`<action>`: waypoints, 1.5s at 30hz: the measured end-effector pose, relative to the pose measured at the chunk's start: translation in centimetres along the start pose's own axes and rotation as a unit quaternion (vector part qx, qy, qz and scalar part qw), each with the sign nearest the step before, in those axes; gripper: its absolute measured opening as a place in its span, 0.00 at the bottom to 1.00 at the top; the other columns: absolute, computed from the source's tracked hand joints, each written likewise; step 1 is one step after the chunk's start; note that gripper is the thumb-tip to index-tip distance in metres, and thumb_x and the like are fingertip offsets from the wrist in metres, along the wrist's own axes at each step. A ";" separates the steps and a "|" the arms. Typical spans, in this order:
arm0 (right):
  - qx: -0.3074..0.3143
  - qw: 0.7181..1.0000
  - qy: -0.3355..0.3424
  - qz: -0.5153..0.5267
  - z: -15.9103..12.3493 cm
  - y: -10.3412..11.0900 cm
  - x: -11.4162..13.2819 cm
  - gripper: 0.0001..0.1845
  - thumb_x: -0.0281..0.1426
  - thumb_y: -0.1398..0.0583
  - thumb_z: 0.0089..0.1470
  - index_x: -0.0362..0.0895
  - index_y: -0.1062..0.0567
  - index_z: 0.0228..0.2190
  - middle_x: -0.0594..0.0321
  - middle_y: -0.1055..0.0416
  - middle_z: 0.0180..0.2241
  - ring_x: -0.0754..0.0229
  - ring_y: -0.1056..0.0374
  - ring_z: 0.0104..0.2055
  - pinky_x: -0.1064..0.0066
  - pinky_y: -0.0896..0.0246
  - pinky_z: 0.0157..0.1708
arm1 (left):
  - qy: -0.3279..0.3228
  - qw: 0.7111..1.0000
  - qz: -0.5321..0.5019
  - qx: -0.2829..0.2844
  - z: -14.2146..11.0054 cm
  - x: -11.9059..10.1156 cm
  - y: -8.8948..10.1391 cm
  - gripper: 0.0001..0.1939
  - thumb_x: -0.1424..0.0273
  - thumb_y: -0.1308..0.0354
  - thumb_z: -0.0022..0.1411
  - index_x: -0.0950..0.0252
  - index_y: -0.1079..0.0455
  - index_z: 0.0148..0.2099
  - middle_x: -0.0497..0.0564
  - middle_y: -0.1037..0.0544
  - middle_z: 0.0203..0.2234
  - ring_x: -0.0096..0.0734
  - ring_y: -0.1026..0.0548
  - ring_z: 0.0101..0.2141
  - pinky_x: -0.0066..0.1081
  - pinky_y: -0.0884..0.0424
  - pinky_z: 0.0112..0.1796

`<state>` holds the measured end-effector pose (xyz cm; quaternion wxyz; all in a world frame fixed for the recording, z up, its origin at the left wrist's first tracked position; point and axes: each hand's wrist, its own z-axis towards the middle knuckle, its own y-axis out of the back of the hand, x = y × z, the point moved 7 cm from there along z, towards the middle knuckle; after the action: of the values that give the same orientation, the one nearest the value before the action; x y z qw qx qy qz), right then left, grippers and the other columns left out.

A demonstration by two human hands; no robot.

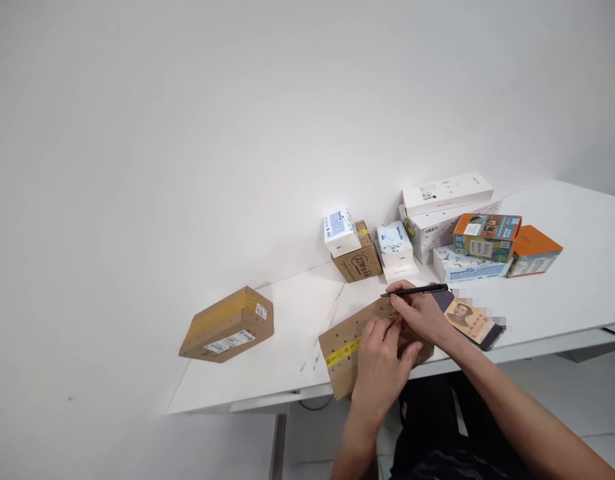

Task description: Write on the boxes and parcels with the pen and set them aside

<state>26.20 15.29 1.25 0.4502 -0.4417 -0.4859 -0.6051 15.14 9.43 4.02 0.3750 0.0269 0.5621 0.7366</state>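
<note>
A brown cardboard box (341,333) with small dark marks and a strip of yellow printed tape (343,352) lies at the table's front edge, partly over it. My left hand (380,367) rests on this box with bent fingers, gripping its top near the tape. Just to the right, my right hand (420,317) is closed around a black pen (422,289) that points left. Its fingertips are close to those of my left hand at the box. What lies under the fingers is hidden.
A taped cardboard box (227,327) stands at the table's left end. At the back are a tissue pack (340,232) on a small carton (360,265), more tissue packs, white boxes (447,193) and orange boxes (487,235). A phone-like slab (490,339) lies beside my right wrist.
</note>
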 end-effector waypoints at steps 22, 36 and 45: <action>-0.016 0.983 0.039 -0.178 0.1 0.1 0.2 0.14 0.39 0.49 0.54 0.45 0.30 0.27 0.64 0.28 0.20 0.60 0.32 0.21 0.72 0.45 0.24 | -0.014 0.999 0.031 0.001 0.0 -0.1 -0.1 0.14 0.74 0.51 0.66 0.65 0.34 0.53 0.54 0.27 0.50 0.39 0.32 0.51 0.43 0.31 0.53; -0.011 0.980 0.044 -0.194 0.1 0.0 0.2 0.13 0.38 0.49 0.55 0.45 0.31 0.28 0.66 0.30 0.18 0.59 0.31 0.21 0.72 0.44 0.24 | -0.021 0.999 0.035 -0.005 0.1 -0.4 0.1 0.13 0.74 0.52 0.66 0.65 0.34 0.52 0.55 0.26 0.47 0.38 0.30 0.49 0.41 0.30 0.52; -0.020 0.979 0.050 -0.197 0.1 0.0 0.2 0.13 0.38 0.49 0.56 0.45 0.30 0.28 0.65 0.30 0.18 0.60 0.32 0.20 0.72 0.45 0.23 | -0.029 0.999 0.040 -0.013 0.1 -0.5 0.2 0.13 0.74 0.51 0.66 0.65 0.34 0.51 0.55 0.26 0.46 0.36 0.30 0.49 0.40 0.30 0.52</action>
<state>26.22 15.38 1.46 0.3368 -0.3151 -0.5286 -0.7126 15.40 9.21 4.39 0.3617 0.0651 0.5398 0.7573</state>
